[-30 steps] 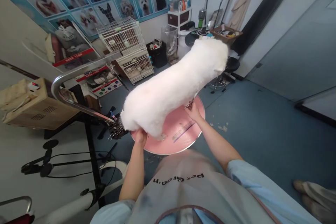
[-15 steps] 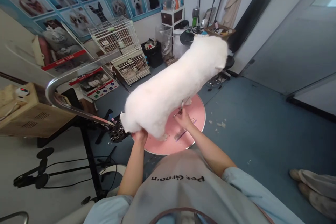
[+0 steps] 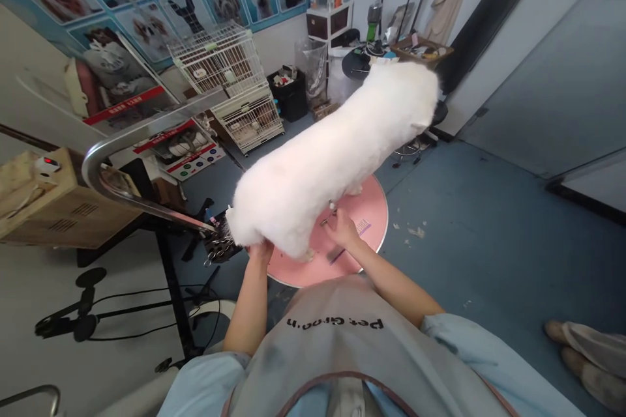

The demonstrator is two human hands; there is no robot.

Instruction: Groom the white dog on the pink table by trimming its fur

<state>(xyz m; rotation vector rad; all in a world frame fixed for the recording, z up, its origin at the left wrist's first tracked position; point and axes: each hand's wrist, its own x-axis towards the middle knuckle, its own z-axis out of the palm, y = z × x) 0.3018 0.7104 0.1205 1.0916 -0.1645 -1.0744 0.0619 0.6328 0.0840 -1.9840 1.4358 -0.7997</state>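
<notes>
A white, short-clipped dog (image 3: 317, 159) stands on a round pink grooming table (image 3: 375, 205), its rear towards the left and its head at the upper right. At its hindquarters, my left hand (image 3: 261, 251) reaches in below the rump; the dog's coat hides the fingers, so its grip does not show. My right hand (image 3: 343, 229) is closed on a pair of scissors (image 3: 327, 217) beside the belly, between front and hind legs. The blades are partly hidden. Under my right wrist lies a comb (image 3: 362, 227) with a purplish spine, flat on the tabletop.
A bent metal grooming arm (image 3: 122, 195) rises left of the table, beside a holder with several scissors (image 3: 220, 247). Wire cages (image 3: 244, 85), a black bin (image 3: 287, 94) and a stool stand behind. Fur tufts (image 3: 417, 232) lie on the floor. Another person's feet (image 3: 577, 358) show at lower right.
My right hand has drawn slightly down from the dog's flank, and the scissors have turned and are lower. My left hand stays under the rump. The camera view has shifted a little.
</notes>
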